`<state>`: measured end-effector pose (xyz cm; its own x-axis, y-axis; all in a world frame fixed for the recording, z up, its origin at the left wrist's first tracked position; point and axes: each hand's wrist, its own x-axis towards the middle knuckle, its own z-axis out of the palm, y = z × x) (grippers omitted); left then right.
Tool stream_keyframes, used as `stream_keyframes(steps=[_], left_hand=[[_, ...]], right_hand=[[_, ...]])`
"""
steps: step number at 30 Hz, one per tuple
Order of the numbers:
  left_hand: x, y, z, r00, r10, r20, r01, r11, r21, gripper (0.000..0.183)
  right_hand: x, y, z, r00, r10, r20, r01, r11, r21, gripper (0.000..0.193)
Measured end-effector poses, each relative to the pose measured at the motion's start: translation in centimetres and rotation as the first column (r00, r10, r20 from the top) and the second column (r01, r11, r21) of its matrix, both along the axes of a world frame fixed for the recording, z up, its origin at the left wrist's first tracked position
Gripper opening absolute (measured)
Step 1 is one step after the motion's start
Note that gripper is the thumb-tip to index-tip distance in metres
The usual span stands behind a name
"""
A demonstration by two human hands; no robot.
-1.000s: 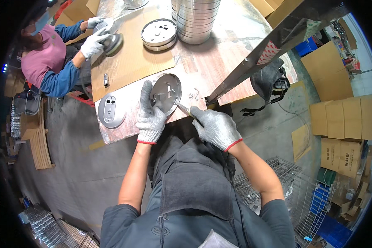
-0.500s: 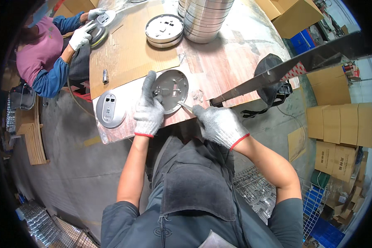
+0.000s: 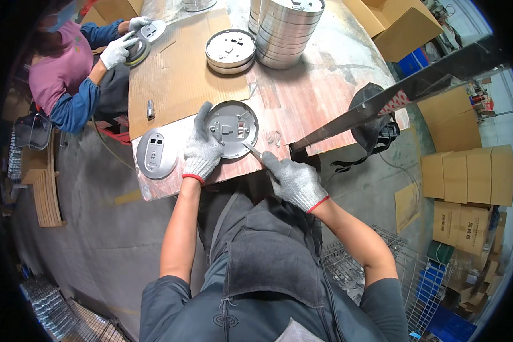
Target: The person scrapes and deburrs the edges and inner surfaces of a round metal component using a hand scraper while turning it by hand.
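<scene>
Now left hand [image 3: 204, 150] holds the round grey cover [image 3: 229, 127] at the near edge of the worktop [image 3: 325, 97], right hand [image 3: 294, 181] clasping a slim tool [image 3: 253, 150] at its right rim. Overpressing could skid the tool leftward into the glove.

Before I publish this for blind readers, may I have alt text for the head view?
A grey-gloved left hand holds a round, shallow grey disc while the grey-gloved right hand holds a thin blade-like tool near its rim. On the worn, reddish-white worktable stand stacked silver metal rounds; a pink-and-blue-clad co-worker sits beyond.
</scene>
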<state>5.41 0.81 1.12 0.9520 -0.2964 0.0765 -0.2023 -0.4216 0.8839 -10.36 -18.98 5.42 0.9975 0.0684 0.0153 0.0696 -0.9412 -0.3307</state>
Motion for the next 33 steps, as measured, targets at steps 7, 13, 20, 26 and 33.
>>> stream_keyframes(steps=[7, 13, 20, 26, 33], left_hand=[[-0.8, 0.2, 0.1, 0.997, 0.013, 0.077, -0.012, 1.0, -0.004, 0.075], [-2.6, -0.9, 2.3, 0.967, -0.045, 0.251, 0.064, 0.996, -0.069, 0.076], [-3.2, -1.1, 2.5, 0.958, -0.101, 0.267, 0.114, 0.993, -0.034, 0.074], [-3.0, -0.5, 2.2, 0.982, -0.072, 0.176, 0.082, 0.995, -0.052, 0.072], [-1.5, -0.1, -0.5, 0.983, 0.068, 0.169, -0.073, 0.997, 0.024, 0.069]], right_hand=[[0.0, -0.5, 0.6, 0.992, -0.081, -0.101, 0.101, 0.97, 0.219, 0.036], [0.6, -0.7, 5.6, 0.938, -0.042, -0.344, 0.059, 0.997, 0.039, 0.034], [2.9, -0.7, 6.2, 0.92, 0.039, -0.391, -0.055, 0.998, -0.031, 0.031], [5.2, 0.0, 7.4, 0.881, 0.121, -0.457, -0.149, 0.988, -0.027, 0.024], [-0.5, 1.2, 2.5, 0.987, -0.01, -0.161, -0.007, 0.994, -0.107, 0.03]])
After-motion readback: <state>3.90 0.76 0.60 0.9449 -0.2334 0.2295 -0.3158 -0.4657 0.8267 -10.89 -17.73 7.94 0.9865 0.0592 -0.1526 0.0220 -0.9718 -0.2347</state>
